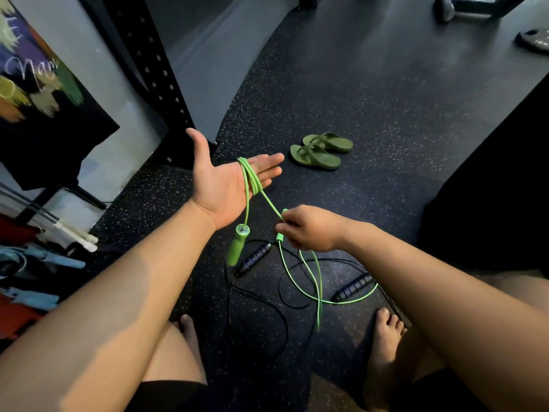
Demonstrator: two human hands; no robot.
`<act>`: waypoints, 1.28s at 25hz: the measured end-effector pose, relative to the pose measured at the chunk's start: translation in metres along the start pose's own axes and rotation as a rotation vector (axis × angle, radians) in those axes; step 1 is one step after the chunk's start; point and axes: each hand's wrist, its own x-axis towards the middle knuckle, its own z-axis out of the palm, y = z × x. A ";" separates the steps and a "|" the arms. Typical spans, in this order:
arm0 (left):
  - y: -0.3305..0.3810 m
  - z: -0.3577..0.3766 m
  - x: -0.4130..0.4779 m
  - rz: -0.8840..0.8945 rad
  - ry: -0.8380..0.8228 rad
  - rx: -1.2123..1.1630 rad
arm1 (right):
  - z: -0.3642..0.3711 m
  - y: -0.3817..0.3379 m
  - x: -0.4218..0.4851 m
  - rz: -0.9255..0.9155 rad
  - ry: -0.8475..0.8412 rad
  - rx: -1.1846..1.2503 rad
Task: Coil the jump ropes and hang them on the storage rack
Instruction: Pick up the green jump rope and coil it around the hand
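Note:
My left hand (225, 179) is held flat, palm up, fingers spread, with several turns of a green jump rope (251, 179) wound around its fingers. One green handle (237, 246) dangles below that palm. My right hand (309, 228) is closed on the same green rope a little lower and to the right, and the second green handle (279, 236) pokes out beside its fingers. Loose green cord hangs from it down to the floor. A black jump rope (255, 310) with two black ribbed handles (255, 258) lies uncoiled on the floor beneath my hands.
A black perforated rack upright (154, 72) stands at the upper left by the wall. Green sandals (320, 151) sit on the speckled rubber floor ahead. Clutter of cloths and white handles (80, 236) lies at the left. My bare feet (386, 328) are beside the black rope.

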 end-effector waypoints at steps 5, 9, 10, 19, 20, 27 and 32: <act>-0.011 0.003 0.008 -0.057 0.122 0.308 | -0.010 -0.013 -0.005 -0.142 0.107 -0.185; -0.021 0.006 0.007 -0.233 -0.087 0.533 | -0.021 -0.015 -0.011 -0.252 0.229 -0.266; -0.022 0.008 0.004 -0.278 -0.181 0.557 | -0.023 -0.014 -0.012 -0.260 0.254 -0.280; -0.017 0.018 -0.009 -0.467 -0.474 0.427 | -0.034 0.010 -0.009 -0.259 0.443 0.044; -0.016 0.018 -0.008 -0.448 -0.465 0.397 | -0.032 0.013 -0.007 -0.235 0.447 0.116; -0.008 0.017 -0.010 -0.273 -0.265 0.179 | -0.016 0.024 0.001 -0.034 0.363 0.235; -0.006 0.009 -0.008 -0.102 -0.161 -0.050 | 0.004 0.024 0.009 0.052 0.147 0.229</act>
